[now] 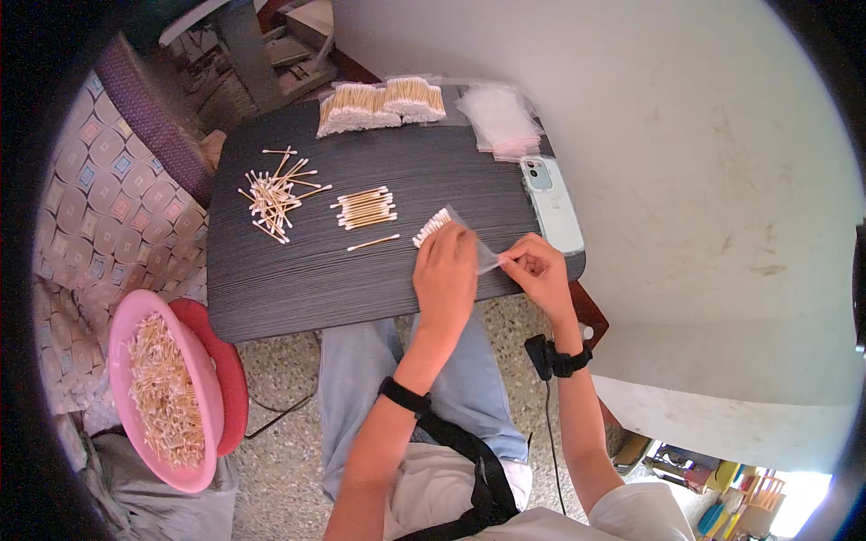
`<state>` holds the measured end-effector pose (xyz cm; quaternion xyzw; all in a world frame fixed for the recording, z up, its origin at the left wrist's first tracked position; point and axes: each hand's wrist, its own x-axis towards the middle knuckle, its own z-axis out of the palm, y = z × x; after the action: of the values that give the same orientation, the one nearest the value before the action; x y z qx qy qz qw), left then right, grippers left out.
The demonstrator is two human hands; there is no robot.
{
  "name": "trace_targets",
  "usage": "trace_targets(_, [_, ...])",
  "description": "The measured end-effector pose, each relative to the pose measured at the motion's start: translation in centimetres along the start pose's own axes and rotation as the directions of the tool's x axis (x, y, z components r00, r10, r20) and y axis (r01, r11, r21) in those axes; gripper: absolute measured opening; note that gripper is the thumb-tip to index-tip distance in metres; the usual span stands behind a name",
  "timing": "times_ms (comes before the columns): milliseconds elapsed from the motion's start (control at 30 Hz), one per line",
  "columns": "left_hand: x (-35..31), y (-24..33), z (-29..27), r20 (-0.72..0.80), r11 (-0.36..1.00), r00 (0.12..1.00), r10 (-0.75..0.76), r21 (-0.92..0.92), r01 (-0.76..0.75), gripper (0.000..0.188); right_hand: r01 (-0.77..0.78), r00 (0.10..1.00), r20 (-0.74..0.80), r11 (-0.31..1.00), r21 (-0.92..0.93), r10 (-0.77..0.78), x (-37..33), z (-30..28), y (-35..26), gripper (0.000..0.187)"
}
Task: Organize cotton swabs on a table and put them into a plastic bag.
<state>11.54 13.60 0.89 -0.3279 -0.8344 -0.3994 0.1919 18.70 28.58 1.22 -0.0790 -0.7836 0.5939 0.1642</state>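
Note:
At the table's near right, a clear plastic bag (488,260) holds a row of cotton swabs (431,227), their white tips showing at its far left end. My left hand (446,270) lies over the bag and the swabs, fingers closed on them and partly hiding them. With my right hand (538,275) I pinch the bag's near right corner between thumb and fingertips. Left of my hands lie a neat stack of cotton swabs (366,208) and a single swab (373,242). Farther left is a loose, crisscrossed heap of swabs (276,195).
Filled bags of swabs (379,103) lie along the far edge of the dark table (280,302). Beside them sit flat clear bags (502,122) and a pale phone (552,203). A pink basin (213,397) full of swabs rests on a red stool (236,406) at lower left. A wall (686,180) stands at right.

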Motion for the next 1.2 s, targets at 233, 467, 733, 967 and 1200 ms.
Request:
trace_targets(233, [1.0, -1.4, -2.8, 0.201, 0.985, 0.965, 0.17, -0.021, -0.17, 0.043, -0.102, 0.992, -0.089, 0.984, -0.146, 0.09, 0.4, 1.4, -1.5, 0.012])
trace_targets(467, [1.9, -2.9, -2.7, 0.266, 0.975, 0.939, 0.218, -0.009, -0.224, 0.045, -0.048, 0.997, -0.064, 0.972, -0.23, 0.035, 0.3, 1.3, -0.4, 0.013])
trace_targets(733, [1.5, -3.7, -2.2, 0.278, 0.957, 0.916, 0.289, -0.101, -0.271, 0.053, -0.106, 0.976, -0.194, 0.994, -0.036, 0.097, 0.2, 1.7, 0.1, 0.012])
trace_targets(967, [1.4, -3.6, -2.1, 0.326, 0.953, 0.897, 0.298, -0.051, -0.298, 0.055, 0.008, 0.991, -0.134, 0.994, -0.11, -0.023, 0.3, 0.6, -0.4, 0.015])
trace_targets(1200, [1.0, -4.2, -2.0, 0.267, 0.953, 0.921, 0.284, 0.025, -0.301, 0.044, 0.366, 0.907, 0.0, 0.789, -0.493, -0.421, 1.0, 5.8, -7.6, 0.035])
